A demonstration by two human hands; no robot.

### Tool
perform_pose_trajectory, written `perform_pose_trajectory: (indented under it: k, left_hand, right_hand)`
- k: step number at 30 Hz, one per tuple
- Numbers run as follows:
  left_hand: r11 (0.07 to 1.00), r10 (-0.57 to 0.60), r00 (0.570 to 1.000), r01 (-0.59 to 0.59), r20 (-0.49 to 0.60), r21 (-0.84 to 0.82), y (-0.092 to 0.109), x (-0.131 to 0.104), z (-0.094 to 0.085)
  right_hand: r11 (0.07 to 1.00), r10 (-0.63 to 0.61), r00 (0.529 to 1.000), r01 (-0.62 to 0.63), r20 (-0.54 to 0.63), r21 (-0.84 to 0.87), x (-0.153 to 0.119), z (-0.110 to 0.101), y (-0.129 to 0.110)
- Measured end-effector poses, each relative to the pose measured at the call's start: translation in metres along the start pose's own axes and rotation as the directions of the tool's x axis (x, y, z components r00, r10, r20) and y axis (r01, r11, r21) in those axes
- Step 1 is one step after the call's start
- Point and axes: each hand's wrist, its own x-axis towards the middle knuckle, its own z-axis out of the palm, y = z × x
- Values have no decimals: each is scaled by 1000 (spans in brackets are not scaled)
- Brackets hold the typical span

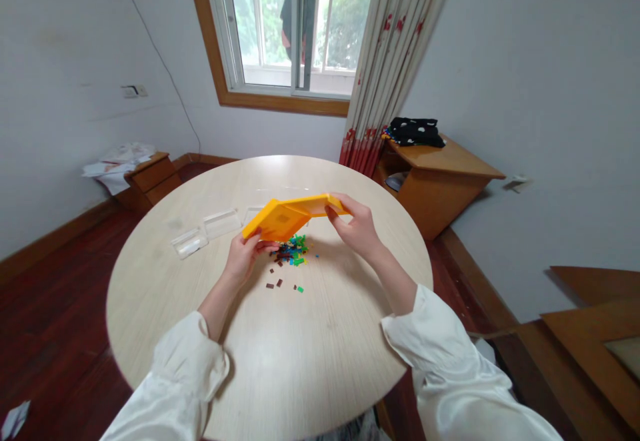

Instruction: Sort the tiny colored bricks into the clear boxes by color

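Note:
A yellow hinged plastic case (285,219) is held tilted and spread apart above the round table (300,347). My left hand (243,255) grips its lower left edge, and my right hand (356,227) pinches its right end. Beneath the case lies a pile of small building bricks (296,249) in green, blue, brown and yellow, partly hidden by the case. A few loose brown bricks (279,283) and a green brick (300,289) lie on the near side of the pile.
Left of the pile stand clear plastic trays (221,223), one partly behind the case, and a smaller clear box (190,243). A wooden cabinet (445,174) with black cloth (416,132) is at the back right. Papers (123,161) lie on a low drawer unit at the left.

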Motion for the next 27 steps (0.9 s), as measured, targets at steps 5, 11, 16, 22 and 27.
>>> perform_pose_trajectory:
  k: [5, 11, 16, 22, 27]
  left_hand:
    - [964, -266, 960, 266, 92, 10, -1, -8, 9]
    - [907, -418, 890, 419, 182, 32, -6, -19, 23]
    - [902, -424, 875, 432, 236, 19, -8, -23, 26]
    - [895, -421, 821, 445, 386, 32, -16, -24, 22]
    - [898, -410, 764, 432, 498, 75, -20, -24, 17]
  right_hand:
    - [908, -69, 998, 61, -6, -414, 15, 11, -4]
    - [742, 11, 996, 49, 86, -669, -7, 18, -3]
    - [777, 35, 979, 102, 203, -621, -45, 18, -20]
    - [903, 45, 906, 144, 421, -406, -90, 22, -40]
    - [908, -158, 941, 258, 300, -330, -105, 24, -42]
